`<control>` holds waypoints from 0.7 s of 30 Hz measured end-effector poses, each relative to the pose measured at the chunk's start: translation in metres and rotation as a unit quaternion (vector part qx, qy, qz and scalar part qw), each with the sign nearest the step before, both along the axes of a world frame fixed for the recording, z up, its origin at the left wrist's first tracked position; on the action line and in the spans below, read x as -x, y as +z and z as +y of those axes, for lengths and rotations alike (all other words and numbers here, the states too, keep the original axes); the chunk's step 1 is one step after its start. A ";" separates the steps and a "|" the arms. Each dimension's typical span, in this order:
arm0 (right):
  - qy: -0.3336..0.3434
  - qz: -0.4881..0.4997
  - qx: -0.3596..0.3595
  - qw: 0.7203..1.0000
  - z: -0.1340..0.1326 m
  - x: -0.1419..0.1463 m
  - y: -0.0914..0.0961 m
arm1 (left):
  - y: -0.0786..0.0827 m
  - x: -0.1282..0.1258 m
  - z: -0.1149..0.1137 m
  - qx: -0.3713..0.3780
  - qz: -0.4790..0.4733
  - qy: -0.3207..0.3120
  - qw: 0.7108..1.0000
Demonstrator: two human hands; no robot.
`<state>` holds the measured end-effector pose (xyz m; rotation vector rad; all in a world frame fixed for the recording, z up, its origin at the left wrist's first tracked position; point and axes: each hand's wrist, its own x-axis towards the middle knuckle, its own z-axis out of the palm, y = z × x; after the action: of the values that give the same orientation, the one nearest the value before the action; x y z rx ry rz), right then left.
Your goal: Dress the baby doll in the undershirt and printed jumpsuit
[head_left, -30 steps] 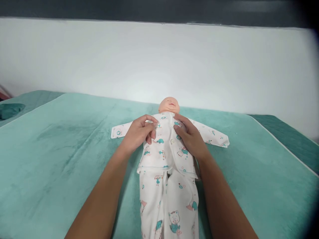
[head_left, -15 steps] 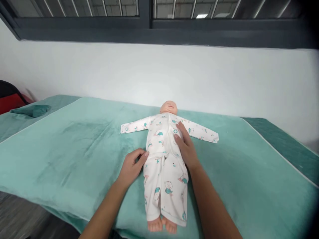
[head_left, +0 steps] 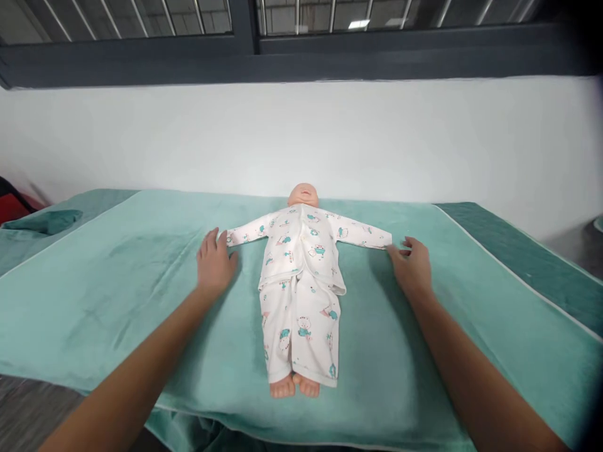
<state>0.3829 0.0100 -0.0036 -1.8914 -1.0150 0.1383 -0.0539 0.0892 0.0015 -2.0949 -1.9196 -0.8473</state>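
On the green blanket (head_left: 117,295), left hand (head_left: 214,263) and right hand (head_left: 413,269) have slid off the doll (head_left: 301,263) out to its sleeve cuffs. Both lie flat with fingers loosely spread, and the top looks fastened.

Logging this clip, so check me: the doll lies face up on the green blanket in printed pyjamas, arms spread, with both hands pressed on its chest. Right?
Not quite. The head view shows neither hand on the chest: the left hand and right hand lie open on the green blanket, one at each sleeve end of the doll. The rest holds.
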 end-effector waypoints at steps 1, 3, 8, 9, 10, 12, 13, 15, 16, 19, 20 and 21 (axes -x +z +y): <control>-0.011 -0.020 0.045 0.999 0.010 -0.011 0.001 | 0.000 0.004 0.011 0.032 0.025 0.013 0.999; -0.006 -0.073 0.117 0.990 0.026 -0.022 0.002 | 0.000 0.009 0.031 0.087 0.056 0.020 0.994; 0.012 -0.135 0.143 0.980 0.047 -0.021 -0.001 | 0.003 0.014 0.061 0.115 0.082 0.003 0.990; 0.005 -0.130 0.132 0.983 0.049 -0.022 -0.002 | 0.003 0.015 0.064 0.112 0.076 0.009 0.991; -0.003 -0.125 0.120 0.985 0.052 -0.024 -0.003 | 0.003 0.015 0.066 0.110 0.070 0.018 0.991; -0.019 -0.119 0.097 0.988 0.054 -0.028 -0.005 | 0.003 0.014 0.067 0.106 0.058 0.039 0.992; -0.025 -0.117 0.089 0.989 0.054 -0.030 -0.005 | 0.003 0.014 0.066 0.104 0.055 0.049 0.992; -0.039 -0.116 0.071 0.990 0.053 -0.031 -0.005 | 0.004 0.012 0.062 0.100 0.050 0.060 0.992; -0.044 -0.118 0.060 0.990 0.050 -0.030 -0.005 | 0.004 0.011 0.060 0.098 0.047 0.063 0.992; -0.038 -0.139 -0.002 0.989 0.037 -0.024 -0.006 | 0.006 0.008 0.053 0.097 0.026 0.066 0.993; -0.027 -0.150 -0.026 0.988 0.030 -0.021 -0.006 | 0.007 0.008 0.051 0.097 0.012 0.067 0.993; -0.012 -0.160 -0.046 0.986 0.021 -0.015 -0.006 | 0.008 0.008 0.049 0.096 -0.006 0.070 0.993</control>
<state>0.3984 0.0312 -0.0100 -1.8760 -1.1892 -0.2303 -0.0620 0.1380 0.0091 -2.0296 -2.2029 -0.6711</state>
